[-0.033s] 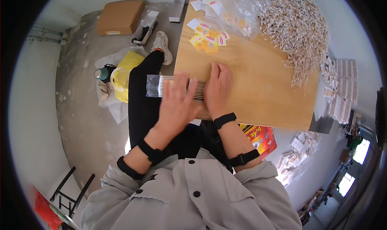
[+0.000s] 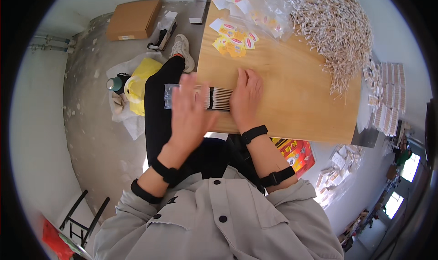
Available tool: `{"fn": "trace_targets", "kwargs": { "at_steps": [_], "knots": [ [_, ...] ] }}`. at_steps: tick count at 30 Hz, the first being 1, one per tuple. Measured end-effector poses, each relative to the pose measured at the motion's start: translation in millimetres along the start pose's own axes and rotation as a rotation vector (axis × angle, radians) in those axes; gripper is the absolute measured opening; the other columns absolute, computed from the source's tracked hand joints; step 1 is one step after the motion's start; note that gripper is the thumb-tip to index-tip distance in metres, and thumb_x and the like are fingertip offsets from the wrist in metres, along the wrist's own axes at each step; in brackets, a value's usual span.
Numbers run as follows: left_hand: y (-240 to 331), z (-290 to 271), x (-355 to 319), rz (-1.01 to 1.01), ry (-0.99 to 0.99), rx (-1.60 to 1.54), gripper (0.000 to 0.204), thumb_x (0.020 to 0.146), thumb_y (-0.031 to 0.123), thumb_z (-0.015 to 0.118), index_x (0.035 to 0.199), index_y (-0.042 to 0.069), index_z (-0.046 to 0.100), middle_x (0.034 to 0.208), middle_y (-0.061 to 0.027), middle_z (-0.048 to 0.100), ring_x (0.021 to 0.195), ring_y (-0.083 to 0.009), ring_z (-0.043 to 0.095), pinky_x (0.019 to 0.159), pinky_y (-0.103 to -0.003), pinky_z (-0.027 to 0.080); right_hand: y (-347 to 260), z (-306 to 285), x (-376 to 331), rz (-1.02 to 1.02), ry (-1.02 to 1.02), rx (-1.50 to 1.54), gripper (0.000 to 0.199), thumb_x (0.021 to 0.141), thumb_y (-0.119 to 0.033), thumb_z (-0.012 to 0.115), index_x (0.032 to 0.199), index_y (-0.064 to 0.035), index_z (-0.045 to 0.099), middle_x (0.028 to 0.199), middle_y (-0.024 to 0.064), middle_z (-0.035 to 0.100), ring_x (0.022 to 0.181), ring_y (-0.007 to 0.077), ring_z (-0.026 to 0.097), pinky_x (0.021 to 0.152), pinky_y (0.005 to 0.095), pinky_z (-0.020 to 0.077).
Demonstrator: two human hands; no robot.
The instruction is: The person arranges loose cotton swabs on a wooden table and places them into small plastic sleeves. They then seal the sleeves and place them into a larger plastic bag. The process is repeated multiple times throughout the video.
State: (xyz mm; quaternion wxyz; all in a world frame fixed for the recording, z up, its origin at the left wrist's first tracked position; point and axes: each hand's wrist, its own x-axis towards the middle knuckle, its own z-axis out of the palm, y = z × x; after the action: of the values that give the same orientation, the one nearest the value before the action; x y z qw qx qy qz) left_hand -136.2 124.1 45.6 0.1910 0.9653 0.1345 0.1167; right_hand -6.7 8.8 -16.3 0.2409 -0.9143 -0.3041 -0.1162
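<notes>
Clear plastic packet of cotton swabs [image 2: 221, 99], overhanging left edge of desk [image 2: 301, 100]. Left hand [image 2: 189, 116], fingers extended and released, over packet; right hand [image 2: 246, 99] at its right end, grip of fingers not discernible.

Looking at a patchy grey floor [image 2: 91, 137], plain pale walls [image 2: 39, 123] with pipes [image 2: 52, 46] upper left, a wood table [image 2: 296, 100], a black metal frame [image 2: 96, 222] lower left. Getting pretty blown-out light from two windows [image 2: 393, 204] far right.

We see the left grip [image 2: 188, 112] blurred, hiding part of the swabs [image 2: 222, 99], whose right ends the right grip [image 2: 246, 98] covers; the top edge crops the pile [image 2: 335, 27].
</notes>
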Motion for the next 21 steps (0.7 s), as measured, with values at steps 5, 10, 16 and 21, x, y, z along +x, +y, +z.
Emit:
{"fn": "trace_targets", "kwargs": {
  "at_steps": [5, 10, 16, 21],
  "knots": [
    [-42.2, 1.2, -1.6, -0.202, 0.25, -0.136, 0.061, 0.088, 0.023, 0.072, 0.137, -0.002, 0.044, 0.137, -0.0215, 0.041, 0.128, -0.0358, 0.041, 0.106, -0.045, 0.036, 0.5, 3.9, 1.3, 0.002, 0.004, 0.029, 0.034, 0.088, -0.003, 0.051, 0.122, 0.0007, 0.055, 0.119, 0.0169, 0.051, 0.119, 0.0353, 0.047, 0.107, 0.0476, 0.0334],
    [-85.0, 38.6, -2.5, -0.729, 0.29, -0.668, 0.041, 0.091, 0.026, 0.07, 0.115, -0.003, 0.054, 0.107, -0.0103, 0.059, 0.09, -0.0155, 0.057, 0.08, -0.029, 0.046, 0.9, 7.9, 2.0, 0.001, 0.034, 0.036, 0.035, 0.086, -0.002, 0.051, 0.121, 0.0008, 0.055, 0.118, 0.0164, 0.051, 0.119, 0.035, 0.047, 0.108, 0.048, 0.0331],
    [-85.4, 63.6, 2.1, -0.868, 0.203, -1.26, 0.029, 0.097, 0.031, 0.063, 0.094, 0.002, 0.061, 0.085, -0.0017, 0.064, 0.08, -0.0078, 0.06, 0.074, -0.024, 0.048, 2.6, 9.9, 0.7, 0.021, 0.031, 0.051, 0.035, 0.085, -0.002, 0.051, 0.119, 0.0015, 0.056, 0.117, 0.0153, 0.051, 0.12, 0.0334, 0.047, 0.109, 0.0479, 0.0322],
    [-95.0, 81.4, -1.3, -0.896, 0.168, -1.451, 0.032, 0.102, 0.036, 0.054, 0.095, 0.005, 0.059, 0.087, -0.0037, 0.066, 0.077, -0.0112, 0.065, 0.072, -0.027, 0.053, 1.8, 9.9, 1.6, 0.014, 0.023, 0.018, 0.034, 0.085, -0.003, 0.051, 0.119, 0.0013, 0.056, 0.116, 0.0148, 0.051, 0.122, 0.0323, 0.046, 0.11, 0.0482, 0.0317]
  ]
}}
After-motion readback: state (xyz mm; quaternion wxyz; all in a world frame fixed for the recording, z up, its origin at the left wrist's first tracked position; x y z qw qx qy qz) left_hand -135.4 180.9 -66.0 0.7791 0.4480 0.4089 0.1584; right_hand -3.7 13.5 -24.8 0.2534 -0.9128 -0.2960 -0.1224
